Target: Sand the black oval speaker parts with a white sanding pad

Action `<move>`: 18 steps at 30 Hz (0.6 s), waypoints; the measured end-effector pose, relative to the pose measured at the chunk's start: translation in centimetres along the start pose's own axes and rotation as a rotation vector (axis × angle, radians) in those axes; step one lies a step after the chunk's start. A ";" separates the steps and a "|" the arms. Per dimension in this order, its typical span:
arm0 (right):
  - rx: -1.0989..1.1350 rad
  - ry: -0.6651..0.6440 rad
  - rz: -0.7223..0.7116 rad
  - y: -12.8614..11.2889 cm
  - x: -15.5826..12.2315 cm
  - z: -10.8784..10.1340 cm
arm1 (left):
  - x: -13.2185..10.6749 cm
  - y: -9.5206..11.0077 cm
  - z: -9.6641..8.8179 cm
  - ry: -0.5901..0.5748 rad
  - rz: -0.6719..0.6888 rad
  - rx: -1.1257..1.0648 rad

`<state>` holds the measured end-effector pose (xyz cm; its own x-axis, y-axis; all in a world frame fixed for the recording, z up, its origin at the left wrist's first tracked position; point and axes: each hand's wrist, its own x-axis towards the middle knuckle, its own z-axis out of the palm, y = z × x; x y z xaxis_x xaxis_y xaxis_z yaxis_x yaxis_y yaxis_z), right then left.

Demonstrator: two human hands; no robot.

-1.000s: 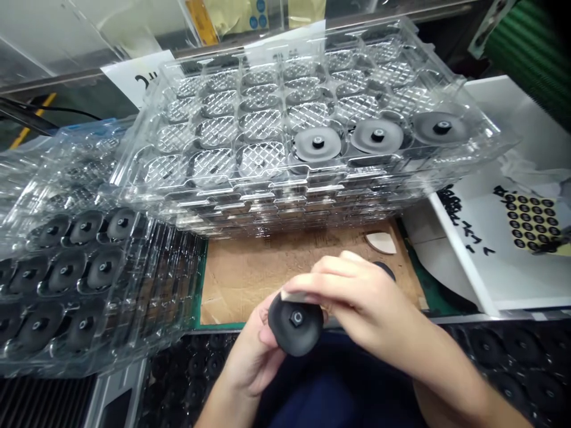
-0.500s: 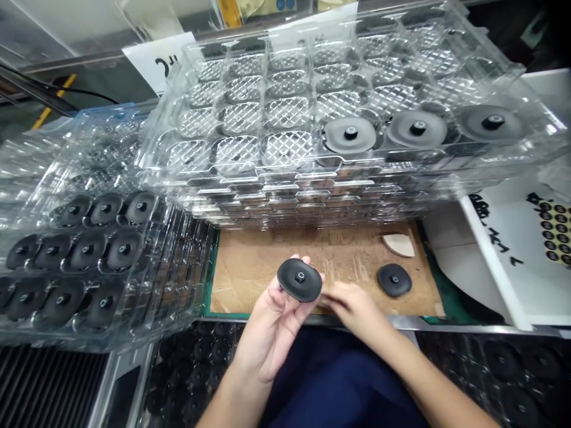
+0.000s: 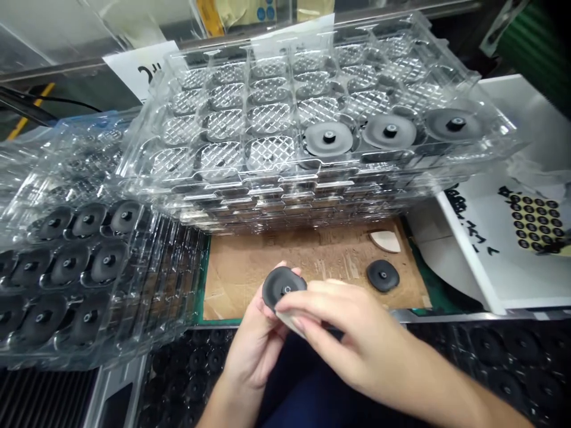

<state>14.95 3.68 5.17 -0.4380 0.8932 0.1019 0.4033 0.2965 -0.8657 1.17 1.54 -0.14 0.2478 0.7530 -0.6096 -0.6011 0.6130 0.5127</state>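
Again, right hand (image 3: 354,336) overlaps black disc (image 3: 277,284).

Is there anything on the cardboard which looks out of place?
Slightly odd, perhaps: one black disc lies loose on the cardboard, while three others sit in the clear tray. No spill is visible.
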 end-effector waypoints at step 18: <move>-0.348 0.134 -0.129 1.3 -1.3 -2.8 | -0.8 1.0 2.1 -0.192 -0.114 -0.041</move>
<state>18.37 3.84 5.28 -0.4034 0.8704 0.2822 0.6104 0.4858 -0.6256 1.98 2.02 2.15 0.4541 0.7133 -0.5339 -0.5900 0.6898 0.4196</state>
